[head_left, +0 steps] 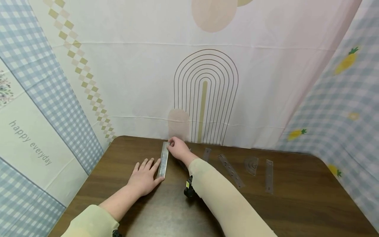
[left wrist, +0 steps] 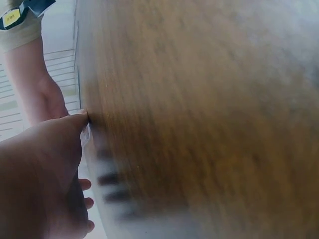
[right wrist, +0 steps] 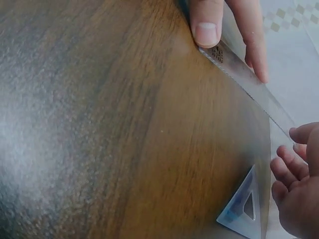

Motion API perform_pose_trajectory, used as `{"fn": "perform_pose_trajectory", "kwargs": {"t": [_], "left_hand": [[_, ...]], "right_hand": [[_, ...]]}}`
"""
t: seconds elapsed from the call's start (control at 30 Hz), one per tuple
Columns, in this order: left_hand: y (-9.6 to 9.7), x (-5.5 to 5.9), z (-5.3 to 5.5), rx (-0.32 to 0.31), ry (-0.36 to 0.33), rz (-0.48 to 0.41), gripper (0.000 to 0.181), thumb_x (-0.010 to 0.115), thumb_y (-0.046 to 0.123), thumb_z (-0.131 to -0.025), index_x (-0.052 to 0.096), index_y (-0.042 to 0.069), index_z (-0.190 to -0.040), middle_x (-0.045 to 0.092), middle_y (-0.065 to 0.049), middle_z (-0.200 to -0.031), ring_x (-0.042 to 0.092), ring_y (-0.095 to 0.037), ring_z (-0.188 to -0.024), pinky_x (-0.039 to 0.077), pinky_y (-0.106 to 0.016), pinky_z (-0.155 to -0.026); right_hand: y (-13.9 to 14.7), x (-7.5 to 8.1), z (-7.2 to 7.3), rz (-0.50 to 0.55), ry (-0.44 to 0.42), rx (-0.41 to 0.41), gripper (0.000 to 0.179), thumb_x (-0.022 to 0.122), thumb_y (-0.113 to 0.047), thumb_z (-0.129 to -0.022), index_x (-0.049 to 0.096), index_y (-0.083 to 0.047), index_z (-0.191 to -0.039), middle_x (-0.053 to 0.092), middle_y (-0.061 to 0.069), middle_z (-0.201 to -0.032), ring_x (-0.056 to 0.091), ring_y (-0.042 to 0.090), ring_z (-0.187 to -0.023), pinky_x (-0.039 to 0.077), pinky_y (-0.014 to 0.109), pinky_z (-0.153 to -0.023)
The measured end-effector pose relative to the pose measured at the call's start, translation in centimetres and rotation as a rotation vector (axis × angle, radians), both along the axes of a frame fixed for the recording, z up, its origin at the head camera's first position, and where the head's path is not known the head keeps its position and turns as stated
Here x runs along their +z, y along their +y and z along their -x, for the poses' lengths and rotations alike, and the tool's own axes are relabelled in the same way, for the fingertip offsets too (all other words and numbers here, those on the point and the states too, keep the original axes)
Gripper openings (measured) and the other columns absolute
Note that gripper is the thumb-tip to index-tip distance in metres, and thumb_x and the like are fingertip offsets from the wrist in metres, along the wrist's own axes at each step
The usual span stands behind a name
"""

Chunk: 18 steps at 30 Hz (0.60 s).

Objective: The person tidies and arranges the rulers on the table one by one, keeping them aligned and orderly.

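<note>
A clear straight ruler (head_left: 164, 160) lies left of the middle of the table, its far end near the back edge. My left hand (head_left: 144, 179) rests with spread, straight fingers at its near end, the thumb and index finger touching it. At the far end my right hand (head_left: 179, 148) pinches the ruler between thumb and fingertips. In the right wrist view the ruler (right wrist: 244, 84) runs between both hands, with small dark print near the left thumb. A clear set square (right wrist: 233, 214) lies beside it, mostly hidden under the right forearm in the head view.
To the right on the brown wooden table (head_left: 165, 214) lie a short clear strip (head_left: 207, 154), a longer stencil ruler (head_left: 232, 170), a protractor (head_left: 251, 165) and another clear ruler (head_left: 269, 176). A patterned cloth (head_left: 142, 82) hangs behind the back edge.
</note>
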<state>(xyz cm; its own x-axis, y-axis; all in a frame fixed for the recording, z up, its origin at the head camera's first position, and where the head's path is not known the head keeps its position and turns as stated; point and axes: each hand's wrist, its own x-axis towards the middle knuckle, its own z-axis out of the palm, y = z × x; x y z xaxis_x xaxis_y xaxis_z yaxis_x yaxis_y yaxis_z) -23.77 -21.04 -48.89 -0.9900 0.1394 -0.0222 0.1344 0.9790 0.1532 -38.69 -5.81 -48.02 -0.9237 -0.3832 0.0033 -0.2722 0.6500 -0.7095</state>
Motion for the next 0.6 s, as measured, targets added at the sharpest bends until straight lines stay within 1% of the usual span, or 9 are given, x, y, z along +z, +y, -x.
{"fn": "perform_pose_trajectory", "kwargs": {"t": [0.07,0.17,0.27,0.33,0.47,0.6], "left_hand": [[0.04,0.09,-0.04,-0.001,0.001,0.001,0.076,0.055,0.055,-0.097,0.030,0.015,-0.158,0.034,-0.020,-0.156,0.024,-0.042,-0.146,0.015,-0.063,-0.115],[0.13,0.25,-0.12,-0.007,0.003,0.001,0.076,0.055,0.054,-0.097,0.031,0.015,-0.157,0.033,-0.020,-0.156,0.024,-0.042,-0.146,0.016,-0.063,-0.115],[0.24,0.40,-0.24,-0.011,0.002,0.000,0.075,0.055,0.053,-0.097,0.032,0.014,-0.157,0.033,-0.020,-0.156,0.024,-0.042,-0.146,0.016,-0.063,-0.115],[0.24,0.42,-0.25,-0.017,0.008,0.002,0.075,0.055,0.053,-0.097,0.032,0.014,-0.157,0.034,-0.020,-0.156,0.025,-0.042,-0.145,0.016,-0.063,-0.115],[0.20,0.32,-0.26,-0.029,0.020,-0.005,0.075,0.055,0.054,-0.097,0.033,0.013,-0.156,0.034,-0.020,-0.156,0.025,-0.042,-0.145,0.016,-0.063,-0.114],[0.14,-0.01,-0.30,-0.033,0.020,0.000,0.076,0.054,0.055,-0.097,0.033,0.012,-0.156,0.033,-0.020,-0.157,0.024,-0.042,-0.146,0.015,-0.063,-0.115]], "right_hand": [[0.11,0.03,-0.10,0.054,-0.034,-0.003,0.026,0.059,-0.025,-0.100,0.061,-0.013,-0.123,0.066,0.003,-0.105,0.063,0.016,-0.090,0.052,0.034,-0.079],[0.30,0.02,-0.19,0.144,-0.088,0.002,0.026,0.058,-0.021,-0.101,0.060,-0.011,-0.125,0.067,0.003,-0.098,0.066,0.018,-0.082,0.053,0.032,-0.073],[0.43,-0.17,-0.18,0.259,-0.154,0.011,0.026,0.058,-0.015,-0.101,0.059,-0.008,-0.126,0.068,0.005,-0.091,0.067,0.020,-0.072,0.054,0.031,-0.065],[0.46,-0.37,-0.11,0.345,-0.202,0.008,0.027,0.058,-0.011,-0.101,0.058,-0.005,-0.127,0.067,0.007,-0.090,0.066,0.020,-0.068,0.055,0.031,-0.063],[0.52,-0.72,-0.07,0.492,-0.297,-0.009,0.028,0.058,-0.006,-0.100,0.057,-0.002,-0.128,0.065,0.012,-0.092,0.065,0.019,-0.066,0.057,0.032,-0.062],[0.60,-0.75,-0.21,0.558,-0.366,-0.024,0.031,0.058,-0.005,-0.100,0.057,-0.001,-0.131,0.065,0.014,-0.094,0.065,0.019,-0.066,0.058,0.032,-0.063]]}}
